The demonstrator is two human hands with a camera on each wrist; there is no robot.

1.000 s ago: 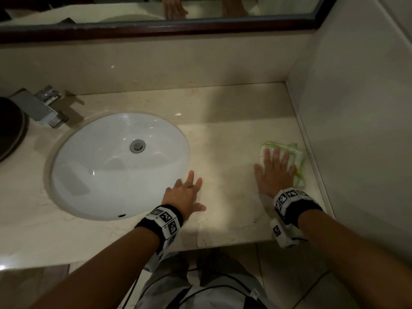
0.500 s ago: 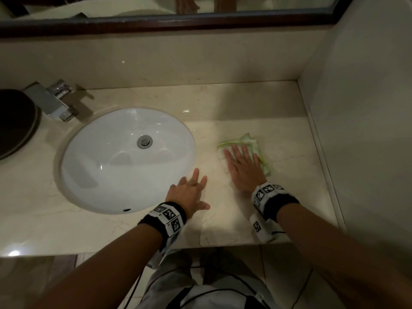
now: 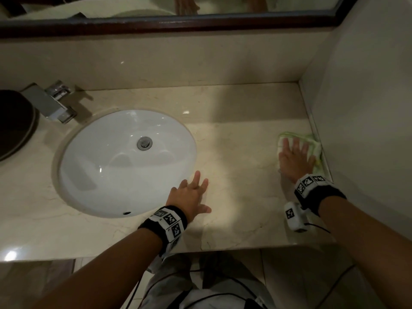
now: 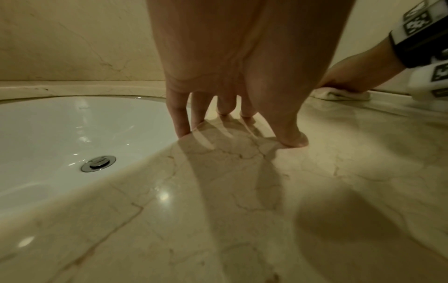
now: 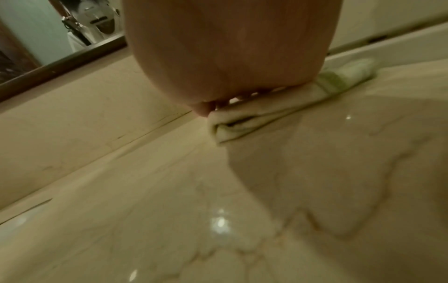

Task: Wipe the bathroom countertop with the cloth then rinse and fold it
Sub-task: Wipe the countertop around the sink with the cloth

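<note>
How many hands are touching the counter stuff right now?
2. The left hand rests flat on the countertop beside the sink. The right hand presses the cloth near the side wall. None look hidden.

My right hand (image 5: 225, 53) presses flat on the folded cloth (image 5: 266, 113) at upper centre; glossy countertop (image 5: 169, 220) fills the lower frame
</note>
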